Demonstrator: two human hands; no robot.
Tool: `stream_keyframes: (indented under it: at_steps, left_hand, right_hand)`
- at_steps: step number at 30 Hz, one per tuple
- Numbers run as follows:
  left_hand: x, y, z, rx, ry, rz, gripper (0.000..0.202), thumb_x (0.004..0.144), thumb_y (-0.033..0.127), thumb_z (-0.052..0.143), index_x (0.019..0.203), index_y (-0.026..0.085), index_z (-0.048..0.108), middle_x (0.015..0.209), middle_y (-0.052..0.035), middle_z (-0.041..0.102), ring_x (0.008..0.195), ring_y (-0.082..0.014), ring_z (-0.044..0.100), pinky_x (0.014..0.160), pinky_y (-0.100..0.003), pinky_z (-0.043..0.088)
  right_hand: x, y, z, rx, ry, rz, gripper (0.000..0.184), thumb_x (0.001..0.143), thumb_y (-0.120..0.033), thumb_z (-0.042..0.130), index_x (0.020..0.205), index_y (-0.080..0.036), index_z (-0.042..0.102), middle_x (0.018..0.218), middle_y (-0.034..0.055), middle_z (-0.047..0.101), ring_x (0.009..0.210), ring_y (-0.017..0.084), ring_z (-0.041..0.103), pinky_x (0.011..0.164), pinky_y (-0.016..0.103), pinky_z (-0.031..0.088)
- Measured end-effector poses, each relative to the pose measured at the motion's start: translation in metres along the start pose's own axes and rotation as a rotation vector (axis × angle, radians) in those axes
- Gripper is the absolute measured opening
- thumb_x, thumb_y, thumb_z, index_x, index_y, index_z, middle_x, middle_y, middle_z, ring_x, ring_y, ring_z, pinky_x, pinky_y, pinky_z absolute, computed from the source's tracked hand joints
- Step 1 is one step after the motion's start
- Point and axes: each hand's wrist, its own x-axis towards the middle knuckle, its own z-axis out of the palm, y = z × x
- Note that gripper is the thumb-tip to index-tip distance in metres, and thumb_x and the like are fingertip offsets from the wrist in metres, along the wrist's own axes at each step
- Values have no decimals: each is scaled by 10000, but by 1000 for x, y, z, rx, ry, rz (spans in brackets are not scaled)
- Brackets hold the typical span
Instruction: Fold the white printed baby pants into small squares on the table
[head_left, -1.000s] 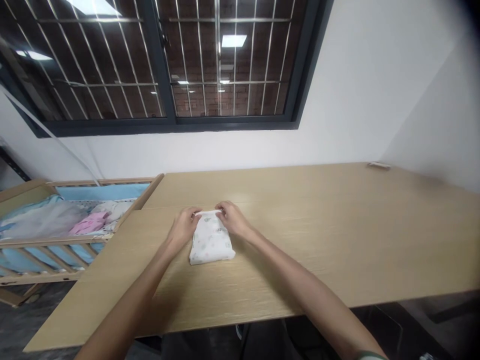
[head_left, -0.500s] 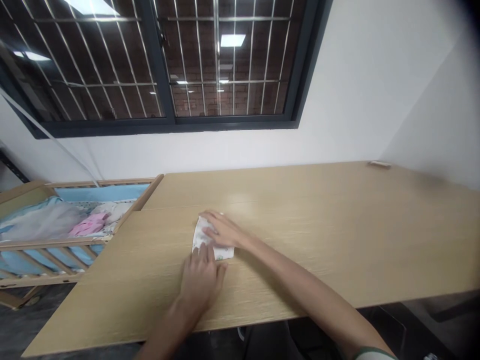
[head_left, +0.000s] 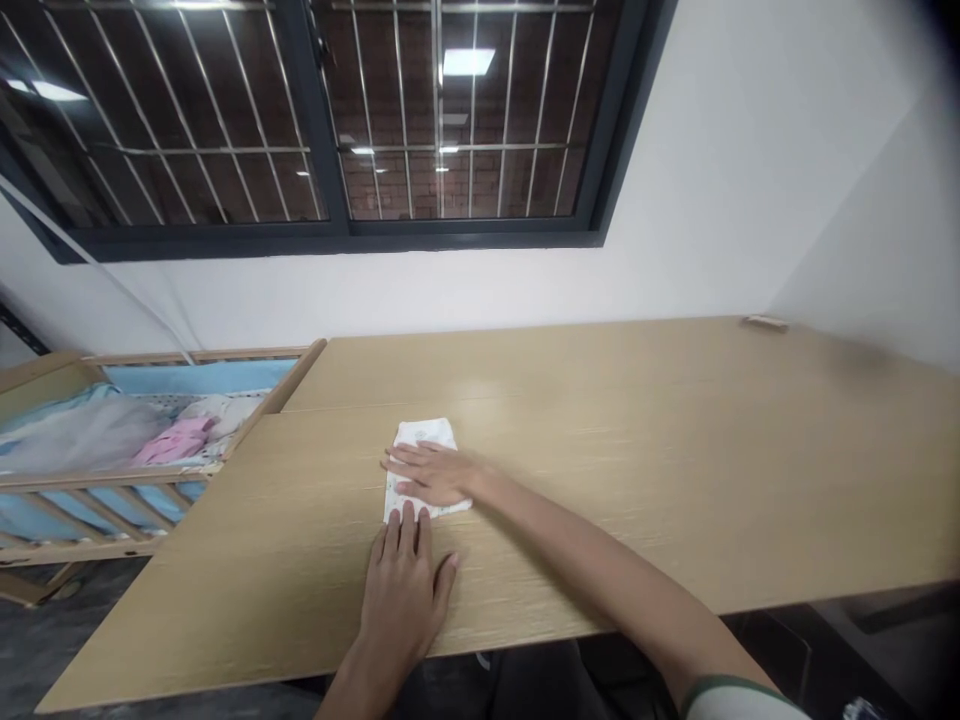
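Note:
A small folded white cloth with a faint print (head_left: 424,437) lies on the light wooden table (head_left: 675,470). My right hand (head_left: 429,477) rests flat across the cloth's near half, fingers stretched out to the left. My left hand (head_left: 405,580) lies palm down on the table just in front of the cloth, its fingertips touching the near edge, fingers together and straight. Neither hand grips anything.
A wooden baby crib (head_left: 142,430) with blue lining, white netting and a pink garment (head_left: 174,441) stands against the table's left side. A small flat object (head_left: 763,321) sits at the far right corner near the wall. A barred window fills the wall above.
Both hands held the cloth's far end a second ago. The left hand then dropped back to the near edge, and the right hand slid flat over the cloth toward me.

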Motion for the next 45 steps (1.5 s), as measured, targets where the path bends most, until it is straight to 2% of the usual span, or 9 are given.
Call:
stream_keyframes:
  at_steps: [8,13,17,20,25,27,29,34,45]
  left_hand:
    - [0,-2,1,-34,-30,-12,605,982,487,438,1397,58,542,1466,-253,509,1376,-407,466,1048,-544,472]
    - [5,-31,-4,-131,-138,43,426,1003,309,401,1339,147,605,1422,-153,588,1315,-324,550,1060,-509,484]
    - [17,-66,-8,-290,-259,77,392,992,175,364,1250,214,656,1324,-76,669,1214,-244,624,1035,-430,507]
    - [30,-83,-9,-362,-292,53,327,987,206,432,1222,226,659,1256,-63,695,1193,-235,622,1034,-404,494]
    - [48,-88,-8,-348,-287,56,242,991,306,465,1013,221,691,1201,-85,693,1141,-270,624,1012,-440,468]
    - [56,-89,-12,-355,-309,38,299,1014,332,395,1005,218,671,1127,-92,706,1082,-271,640,975,-444,468]
    - [63,-91,-18,-393,-354,4,361,1030,367,326,1006,212,651,1046,-95,710,1011,-269,648,929,-433,474]
    - [79,-108,-28,-632,-454,-71,393,913,550,548,1088,216,659,1128,-81,702,1058,-266,634,942,-367,475]
    - [148,-124,17,-637,-251,-391,374,833,421,590,1086,147,622,893,-64,734,801,-219,687,711,-295,503]
  right_hand:
    - [23,58,-18,-153,132,68,601,1059,-525,291,1603,-269,285,1665,20,213,1555,211,131,1260,440,73]
    - [15,46,-21,-226,317,77,592,1037,-446,400,1576,-209,344,1656,100,262,1537,268,183,1232,486,134]
    - [-13,21,-32,-94,452,172,353,965,-329,550,1258,-156,645,1314,168,615,1237,295,533,1056,471,380]
    - [-37,8,-41,203,293,178,259,963,-373,561,1001,-158,700,977,92,700,895,212,632,828,337,477]
    - [-65,-5,-46,206,-5,232,742,681,-656,794,1220,-166,653,1238,133,646,1049,284,619,834,337,486]
    - [-70,-8,-43,126,-73,250,930,546,-637,875,1306,-171,612,1313,145,611,1113,328,598,894,369,476]
    - [-73,-10,-40,100,-67,257,871,571,-500,897,1326,-181,601,1256,128,649,1082,317,618,911,370,468]
    - [-67,0,-34,236,155,222,264,902,-227,560,1137,-187,673,985,71,724,844,210,653,772,301,482]
    - [-43,31,-16,432,692,435,302,927,-352,577,1168,-170,572,921,56,676,797,194,615,727,310,487]
